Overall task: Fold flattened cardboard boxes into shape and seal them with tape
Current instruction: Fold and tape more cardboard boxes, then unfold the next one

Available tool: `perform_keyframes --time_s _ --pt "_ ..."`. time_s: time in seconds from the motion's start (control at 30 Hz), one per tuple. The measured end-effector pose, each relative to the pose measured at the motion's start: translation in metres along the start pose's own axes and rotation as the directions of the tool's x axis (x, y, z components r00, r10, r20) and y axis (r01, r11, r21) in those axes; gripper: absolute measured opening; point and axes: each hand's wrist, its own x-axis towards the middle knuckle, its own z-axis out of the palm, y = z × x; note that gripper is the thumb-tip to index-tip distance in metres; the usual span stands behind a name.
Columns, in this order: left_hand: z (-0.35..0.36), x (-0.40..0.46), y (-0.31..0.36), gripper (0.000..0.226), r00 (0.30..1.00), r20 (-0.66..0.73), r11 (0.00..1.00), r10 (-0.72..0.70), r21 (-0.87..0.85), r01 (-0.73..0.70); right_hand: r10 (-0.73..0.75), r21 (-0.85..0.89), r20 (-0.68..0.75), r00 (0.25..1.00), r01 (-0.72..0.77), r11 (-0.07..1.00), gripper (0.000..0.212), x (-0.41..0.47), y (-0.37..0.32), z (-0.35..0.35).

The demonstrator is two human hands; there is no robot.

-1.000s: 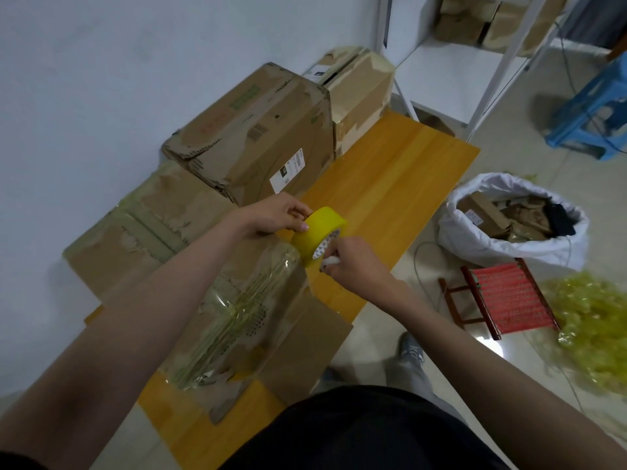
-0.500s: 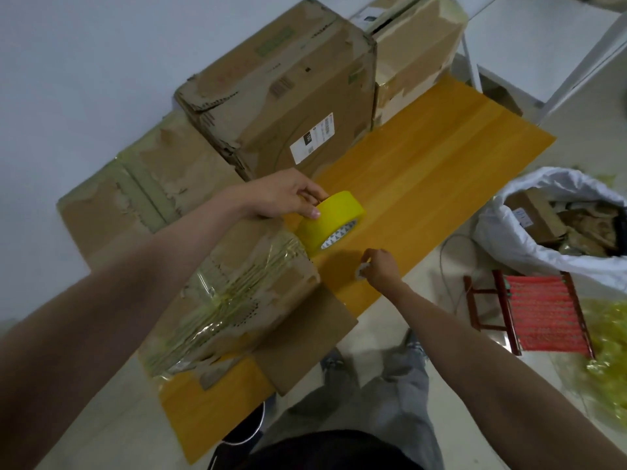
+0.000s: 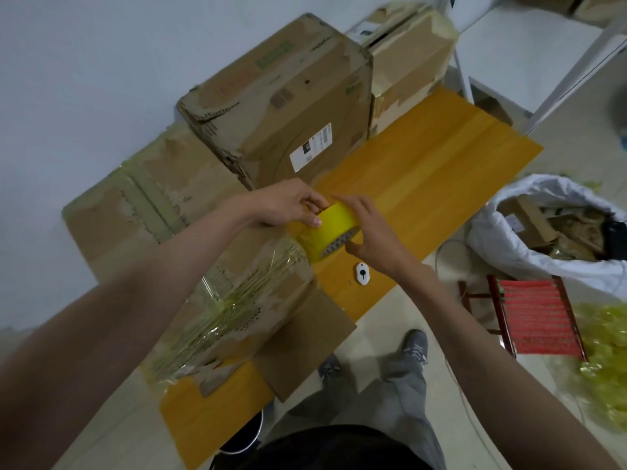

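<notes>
Above the orange wooden tabletop [image 3: 424, 171], at three o'clock of the tape-wrapped brown cardboard box [image 3: 237, 300], yellow roll of packing tape [image 3: 327, 232] gripped from nine o'clock by left hand [image 3: 285, 205] fingers, from three by right hand [image 3: 369, 228], axis tilted.

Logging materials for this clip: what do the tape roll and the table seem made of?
Tape roll: glossy yellow plastic film, apparently on a printed cardboard core. Table: smooth orange-yellow wood or laminate, judging by its straight grain lines; which one is unclear.
</notes>
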Motion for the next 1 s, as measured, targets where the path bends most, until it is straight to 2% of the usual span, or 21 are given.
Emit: perform_keyframes --time_s 0.07,0.13,0.2,0.23,0.3,0.4,0.53,0.63,0.7,0.73,0.8,0.87,0.93,1.0 --pt "0.001 -0.004 0.006 0.04 1.0 -0.003 1.0 -0.002 0.029 0.002 -0.015 -0.055 0.018 1.0 0.016 0.998 0.068 0.007 -0.009 -0.005" --pt "0.004 -0.015 0.009 0.037 0.988 -0.14 0.989 0.057 0.142 -0.037 -0.025 -0.089 0.018 1.0 0.026 0.996 0.059 0.013 -0.012 -0.01" --pt "0.011 -0.035 0.008 0.032 0.894 -0.357 0.927 0.272 0.348 -0.143 -0.047 -0.107 0.033 0.998 0.05 0.993 0.059 0.016 -0.011 -0.013" --pt "0.016 -0.049 0.008 0.032 0.835 -0.392 0.877 0.386 0.436 -0.201 -0.059 -0.117 0.037 0.998 0.063 0.991 0.059 0.018 -0.011 -0.013" --pt "0.03 -0.075 0.004 0.038 0.798 -0.325 0.783 0.507 0.562 -0.268 -0.065 -0.132 0.04 0.997 0.07 0.989 0.06 0.019 -0.01 -0.013" --pt "0.047 -0.097 -0.006 0.037 0.79 -0.214 0.651 0.575 0.705 -0.283 -0.062 -0.146 0.051 0.997 0.069 0.987 0.062 0.021 -0.009 -0.014" --pt "0.05 -0.1 -0.009 0.042 0.775 -0.184 0.597 0.604 0.748 -0.288 -0.022 -0.155 0.077 0.997 0.034 0.987 0.06 0.023 -0.001 -0.023" --pt "0.049 -0.098 -0.006 0.051 0.83 -0.146 0.61 0.539 0.748 -0.264 0.031 -0.151 0.046 0.998 -0.024 0.988 0.057 0.026 0.006 -0.036" --pt "0.047 -0.091 0.001 0.061 0.89 -0.176 0.662 0.42 0.731 -0.167 0.046 -0.149 0.006 0.999 -0.045 0.988 0.057 0.024 0.007 -0.044" --pt "0.047 -0.086 0.006 0.066 0.906 -0.234 0.712 0.353 0.695 -0.098 0.047 -0.15 -0.01 0.999 -0.048 0.988 0.059 0.022 0.007 -0.048" --pt "0.05 -0.074 0.018 0.077 0.874 -0.448 0.856 0.19 0.511 0.076 0.041 -0.145 -0.047 0.998 -0.048 0.988 0.061 0.016 0.003 -0.052" --pt "0.053 -0.059 0.033 0.092 0.783 -0.622 0.943 -0.019 0.25 0.221 0.046 -0.134 -0.094 0.994 -0.059 0.989 0.062 0.008 -0.001 -0.056" --pt "0.058 -0.044 0.048 0.098 0.749 -0.637 0.959 -0.181 0.053 0.277 0.06 -0.135 -0.141 0.988 -0.079 0.988 0.063 0.0 -0.006 -0.061" --pt "0.063 -0.03 0.06 0.09 0.739 -0.624 0.961 -0.256 -0.078 0.267 0.074 -0.127 -0.172 0.982 -0.096 0.987 0.064 -0.007 -0.01 -0.066"
